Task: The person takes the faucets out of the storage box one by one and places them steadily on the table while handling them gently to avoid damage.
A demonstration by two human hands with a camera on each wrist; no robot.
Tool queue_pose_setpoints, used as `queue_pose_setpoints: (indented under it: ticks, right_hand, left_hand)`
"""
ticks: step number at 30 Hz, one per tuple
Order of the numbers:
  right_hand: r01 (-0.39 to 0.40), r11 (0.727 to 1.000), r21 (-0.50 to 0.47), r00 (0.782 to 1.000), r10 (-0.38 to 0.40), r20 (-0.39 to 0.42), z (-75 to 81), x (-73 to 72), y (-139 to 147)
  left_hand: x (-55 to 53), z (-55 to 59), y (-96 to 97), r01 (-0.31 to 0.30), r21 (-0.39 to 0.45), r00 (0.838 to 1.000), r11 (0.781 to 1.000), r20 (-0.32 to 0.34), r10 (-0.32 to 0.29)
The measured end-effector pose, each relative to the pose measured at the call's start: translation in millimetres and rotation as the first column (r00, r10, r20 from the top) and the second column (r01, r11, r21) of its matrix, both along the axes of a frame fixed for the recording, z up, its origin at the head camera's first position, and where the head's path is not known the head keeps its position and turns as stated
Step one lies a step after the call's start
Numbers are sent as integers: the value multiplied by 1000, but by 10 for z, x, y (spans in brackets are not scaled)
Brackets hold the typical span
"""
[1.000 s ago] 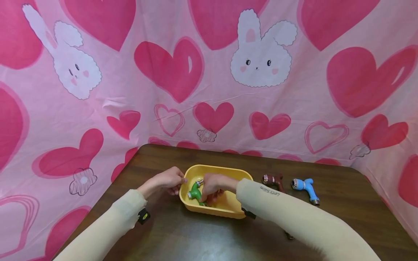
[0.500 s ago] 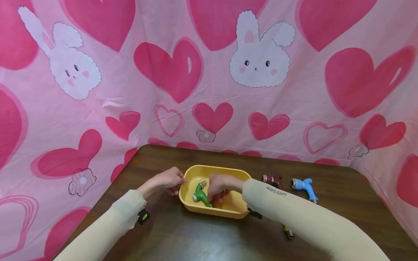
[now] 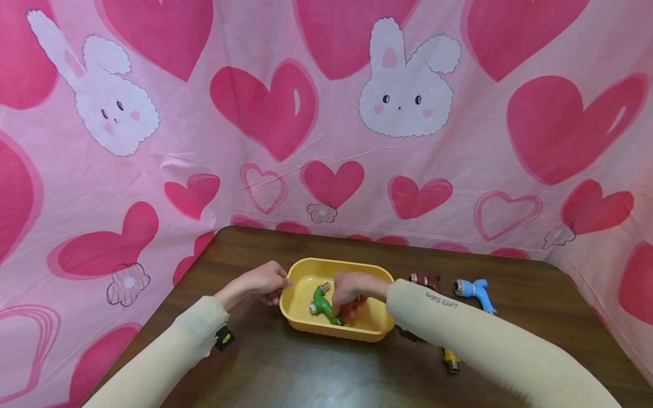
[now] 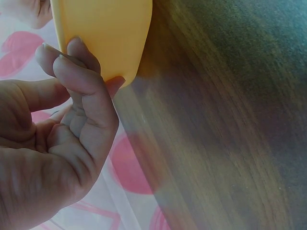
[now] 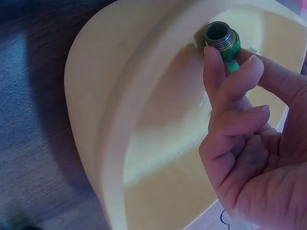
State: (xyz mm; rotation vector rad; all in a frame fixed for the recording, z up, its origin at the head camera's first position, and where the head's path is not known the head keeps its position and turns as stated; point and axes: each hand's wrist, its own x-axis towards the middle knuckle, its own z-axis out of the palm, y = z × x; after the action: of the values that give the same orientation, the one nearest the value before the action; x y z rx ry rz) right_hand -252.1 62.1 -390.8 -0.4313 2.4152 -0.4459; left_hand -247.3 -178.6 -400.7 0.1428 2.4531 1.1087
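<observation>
In the head view a yellow plastic basin [image 3: 306, 328] stands on the table. My left hand [image 3: 267, 283] pinches its left rim between thumb and fingers, and the left wrist view shows the fingertips [image 4: 79, 72] against the basin wall. Inside the basin, my right hand [image 3: 351, 290] holds a green Y-shaped pipe fitting [image 3: 321, 305] with metal ends. The right wrist view shows thumb and fingers around the green body, just below a threaded metal opening [image 5: 219, 34]. Part of the fitting is hidden behind the right fingers.
Right of the basin lie a dark red fitting [image 3: 433, 280] and a blue fitting [image 3: 476, 292], both partly behind the right sleeve. A yellow fitting [image 3: 450, 358] shows below that sleeve. A pink heart-patterned cloth [image 3: 326, 141] hangs behind the brown table [image 3: 245, 368].
My right hand has moved rightward inside the basin with the green fitting. My left hand stays at the rim. More of the yellow fitting shows below the sleeve.
</observation>
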Motion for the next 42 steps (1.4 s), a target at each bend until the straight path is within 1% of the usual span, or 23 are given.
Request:
queue_pose_setpoints:
  ticks: [6, 15, 26, 32, 37, 42]
  right_hand:
    - [1, 1000, -13, 1000, 0, 15, 3, 3, 33]
    - [-8, 1000, -7, 1000, 8, 6, 3, 14, 18]
    - [32, 998, -52, 999, -31, 16, 5, 38, 58]
    - [29, 999, -37, 999, -28, 19, 1, 11, 91]
    - [22, 1000, -9, 1000, -22, 2, 10, -16, 121]
    - [9, 1000, -3, 1000, -9, 14, 28, -35, 143]
  left_hand:
    - [6, 5, 8, -2, 1, 1000, 1000, -5, 2]
    - [2, -21, 4, -3, -7, 1000, 1000, -14, 3]
    - [11, -20, 7, -3, -12, 1000, 1000, -13, 2]
    - [19, -10, 13, -1, -1, 1000, 1000, -10, 1]
    - [18, -6, 14, -9, -7, 1000, 1000, -14, 9]
    - [18, -14, 17, -9, -13, 1000, 1000, -18, 8]
